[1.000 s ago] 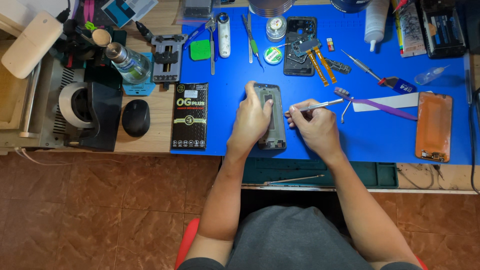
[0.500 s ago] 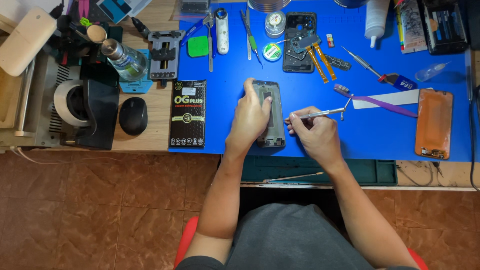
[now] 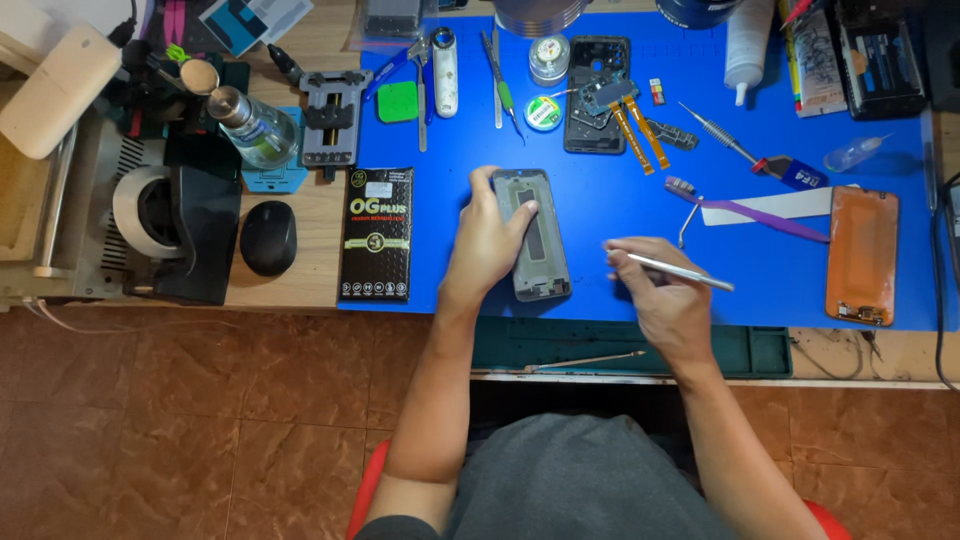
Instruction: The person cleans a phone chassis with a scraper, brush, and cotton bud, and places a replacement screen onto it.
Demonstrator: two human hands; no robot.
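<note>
A grey phone frame (image 3: 540, 240) lies lengthwise on the blue work mat (image 3: 600, 150). My left hand (image 3: 487, 240) grips its left side, thumb on the top edge. My right hand (image 3: 665, 295) sits to the right of the frame, apart from it, pinching silver tweezers (image 3: 680, 272) that point left.
A black flat package (image 3: 376, 235) lies left of the frame. An orange phone back (image 3: 862, 255), a purple brush (image 3: 745, 208), a dismantled phone (image 3: 597, 95), glue bottles and hand tools are spread over the mat. A black mouse (image 3: 268, 238) and tape dispenser (image 3: 170, 225) stand on the left.
My right hand has pulled the tweezers away from the frame, moving right and down. The left hand keeps its hold on the frame.
</note>
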